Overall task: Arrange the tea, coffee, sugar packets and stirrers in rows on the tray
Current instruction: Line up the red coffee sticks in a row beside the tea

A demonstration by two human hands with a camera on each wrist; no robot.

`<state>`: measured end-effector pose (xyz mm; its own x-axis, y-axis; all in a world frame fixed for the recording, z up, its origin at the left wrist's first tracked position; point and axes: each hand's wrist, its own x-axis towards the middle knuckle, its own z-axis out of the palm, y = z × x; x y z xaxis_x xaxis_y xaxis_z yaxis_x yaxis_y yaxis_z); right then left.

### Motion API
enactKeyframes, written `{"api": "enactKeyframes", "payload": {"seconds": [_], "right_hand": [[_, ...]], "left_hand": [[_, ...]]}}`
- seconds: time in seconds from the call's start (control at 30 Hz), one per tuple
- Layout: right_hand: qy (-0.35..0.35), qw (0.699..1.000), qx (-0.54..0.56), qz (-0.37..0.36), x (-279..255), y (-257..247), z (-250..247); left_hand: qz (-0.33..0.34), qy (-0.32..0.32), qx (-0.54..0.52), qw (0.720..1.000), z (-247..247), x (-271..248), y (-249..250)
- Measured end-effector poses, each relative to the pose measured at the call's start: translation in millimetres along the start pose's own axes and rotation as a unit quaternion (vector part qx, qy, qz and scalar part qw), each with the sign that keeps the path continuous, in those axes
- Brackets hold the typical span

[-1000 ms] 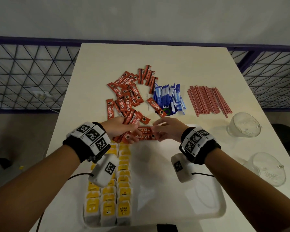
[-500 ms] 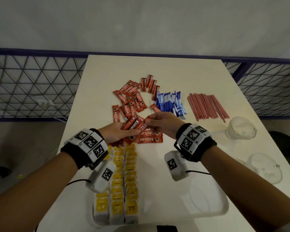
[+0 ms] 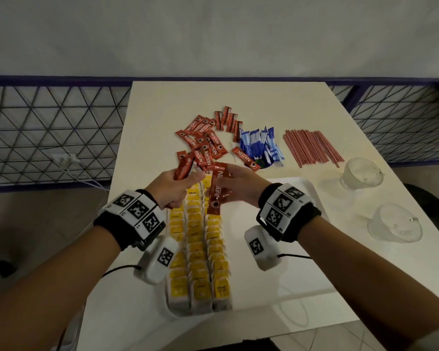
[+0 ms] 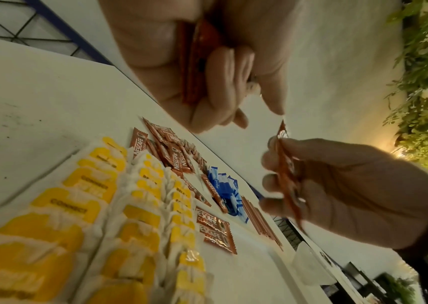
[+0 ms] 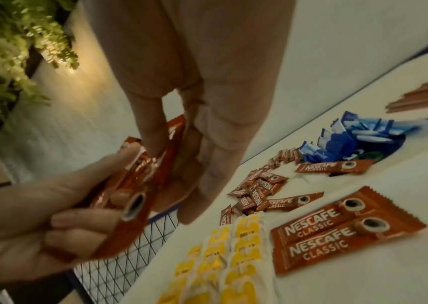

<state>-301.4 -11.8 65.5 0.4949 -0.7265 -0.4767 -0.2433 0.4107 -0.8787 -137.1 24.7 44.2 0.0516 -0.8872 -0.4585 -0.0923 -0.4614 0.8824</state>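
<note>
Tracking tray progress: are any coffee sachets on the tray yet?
Yes: two coffee sachets lie flat, side by side, on the tray beside the tea bags.

Tea bags (image 3: 199,252) occupy the tray's (image 3: 299,272) left side. Beyond the tray, left to right: coffee sachets (image 3: 205,145), sugar packets (image 3: 260,145), stirrers (image 3: 312,146).

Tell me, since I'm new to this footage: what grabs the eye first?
Both hands, the left hand and right hand, grip red coffee sachets above the tray. Below them, yellow tea bags fill three rows along the tray's left side.
</note>
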Motion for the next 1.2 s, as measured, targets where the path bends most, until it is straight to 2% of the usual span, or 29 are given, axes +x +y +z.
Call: {"api": "enactKeyframes", "payload": {"seconds": [0.1, 0.17, 0.37, 0.6, 0.73, 0.9, 1.13, 1.2], "right_hand": [[-0.010, 0.976, -0.218, -0.011, -9.1, 3.4, 0.5], [-0.015, 0.963, -0.268, -0.018, -12.0, 6.2, -3.6], [0.015, 0.988, -0.154, 0.024, -23.3, 17.3, -36.1], [0.037, 0.995, -0.059, 0.073, -28.0, 41.5, -79.4], [0.087, 0.987, -0.074, 0.109, -21.0, 56.7, -96.1], [0.081, 0.981, -0.080, 0.157, -5.3, 69.1, -102.3], [0.070, 0.975, -0.046, 0.204, 12.5, 68.4, -95.5], [0.069, 0.975, -0.036, 0.210, 14.1, 68.3, -93.8]], "left_hand": [[0.010, -0.019, -0.021, 1.000, 6.6, -3.2, 0.9], [0.008, -0.034, -0.014, 0.999, 12.9, -2.9, 1.0], [-0.002, -0.006, 0.007, 1.000, 25.3, 5.8, -2.8], [-0.031, 0.005, 0.137, 0.990, 51.9, 10.6, -12.9], [-0.005, 0.032, 0.274, 0.961, 62.5, 14.5, -15.5], [-0.006, 0.088, 0.349, 0.933, 65.2, 19.7, -12.3], [-0.037, 0.048, 0.426, 0.903, 76.5, 32.2, -9.5], [-0.048, 0.035, 0.459, 0.887, 81.0, 34.0, -7.3]]}}
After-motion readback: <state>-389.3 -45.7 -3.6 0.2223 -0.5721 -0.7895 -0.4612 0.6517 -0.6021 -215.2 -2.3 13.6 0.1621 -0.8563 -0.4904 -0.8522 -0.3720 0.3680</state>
